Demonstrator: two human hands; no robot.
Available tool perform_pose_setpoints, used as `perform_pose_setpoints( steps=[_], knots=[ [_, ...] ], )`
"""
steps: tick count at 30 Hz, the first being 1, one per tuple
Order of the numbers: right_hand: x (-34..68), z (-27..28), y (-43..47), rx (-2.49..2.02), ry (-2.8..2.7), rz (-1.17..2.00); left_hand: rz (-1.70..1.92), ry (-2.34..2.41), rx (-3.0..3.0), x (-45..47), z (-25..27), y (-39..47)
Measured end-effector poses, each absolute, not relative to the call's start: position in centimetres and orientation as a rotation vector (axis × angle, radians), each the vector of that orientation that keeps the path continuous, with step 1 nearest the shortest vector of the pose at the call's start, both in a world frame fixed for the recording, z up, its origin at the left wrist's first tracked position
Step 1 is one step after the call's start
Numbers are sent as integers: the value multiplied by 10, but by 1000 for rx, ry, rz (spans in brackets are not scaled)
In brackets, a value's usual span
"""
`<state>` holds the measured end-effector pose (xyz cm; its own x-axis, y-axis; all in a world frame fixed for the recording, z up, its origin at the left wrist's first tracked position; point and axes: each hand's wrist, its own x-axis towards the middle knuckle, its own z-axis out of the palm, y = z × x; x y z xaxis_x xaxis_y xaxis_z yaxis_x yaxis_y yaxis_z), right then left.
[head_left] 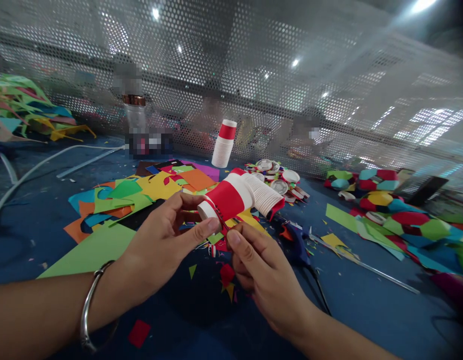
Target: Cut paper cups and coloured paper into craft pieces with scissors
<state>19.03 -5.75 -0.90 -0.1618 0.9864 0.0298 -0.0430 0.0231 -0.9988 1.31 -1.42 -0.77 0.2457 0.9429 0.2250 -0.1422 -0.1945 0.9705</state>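
I've got the left hand gripping a white paper cup with a red band over the blue table, in from its far edge; squeezing too hard could dent it. Right hand pinches what looks like a thin dark-red strip by the cup; a skewed tug could tear it.
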Motion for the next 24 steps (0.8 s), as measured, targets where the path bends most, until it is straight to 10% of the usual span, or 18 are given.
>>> perform_pose_setpoints(
  steps=[24],
  knots=[
    [191,-10,-57,-978,-1274,1374,1177,915,1439,14,-6,-20]
  ],
)
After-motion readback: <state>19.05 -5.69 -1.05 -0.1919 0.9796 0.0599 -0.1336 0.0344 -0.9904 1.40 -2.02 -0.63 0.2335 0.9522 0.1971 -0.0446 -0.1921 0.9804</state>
